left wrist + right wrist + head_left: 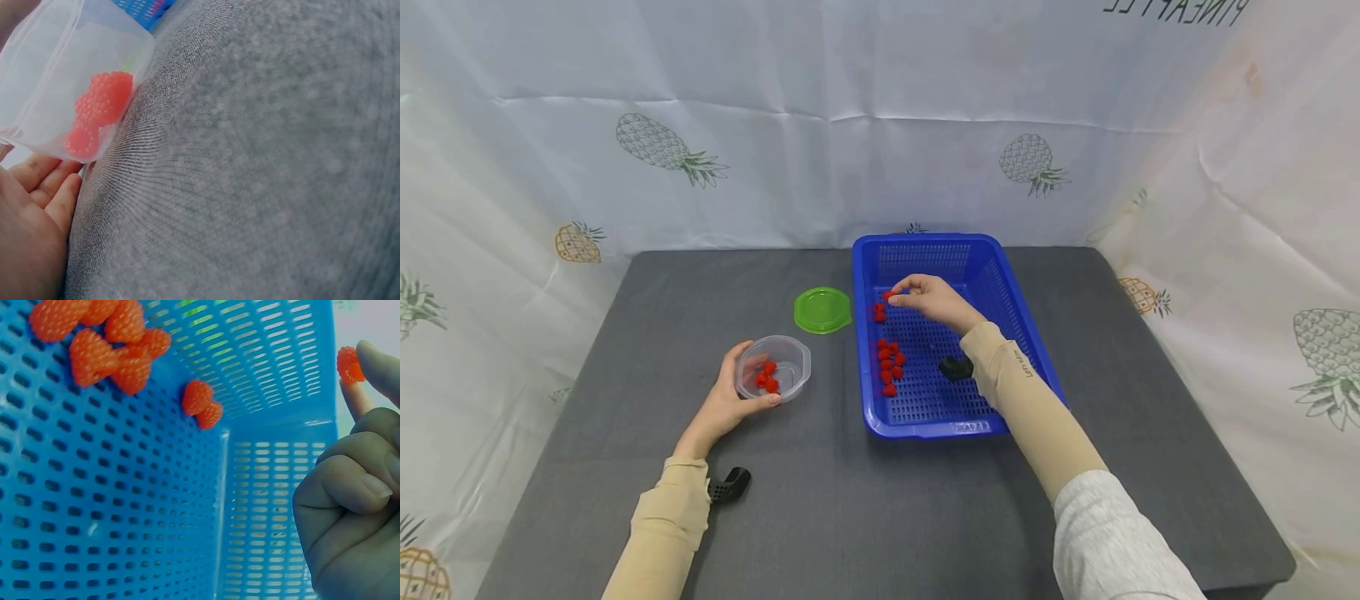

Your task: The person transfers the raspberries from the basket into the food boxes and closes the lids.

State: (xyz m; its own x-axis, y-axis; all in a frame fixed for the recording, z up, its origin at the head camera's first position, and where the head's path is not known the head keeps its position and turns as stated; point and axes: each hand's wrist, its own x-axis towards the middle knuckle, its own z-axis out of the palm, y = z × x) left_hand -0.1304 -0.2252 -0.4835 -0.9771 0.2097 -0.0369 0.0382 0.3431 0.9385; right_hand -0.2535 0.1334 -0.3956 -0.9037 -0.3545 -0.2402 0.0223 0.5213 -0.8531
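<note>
My left hand (724, 407) holds a clear plastic tub (796, 367), thumb at the near side and fingers around the left. Several raspberries (767, 379) lie inside the tub; the left wrist view shows a cluster of raspberries (103, 103) through its wall. Over the left part of a blue perforated basket (866, 400), my right hand (942, 303) pinches one raspberry (347, 365) between thumb and index finger, with the other fingers curled in. More raspberries (887, 367) rest on the basket floor below, along its left side.
A green lid (822, 311) lies on the grey-covered table (820, 508), between tub and basket. Black wrist-worn pieces show at the left wrist (730, 485) and the right wrist (955, 368). White pineapple-print cloth (820, 183) hangs behind and at both sides.
</note>
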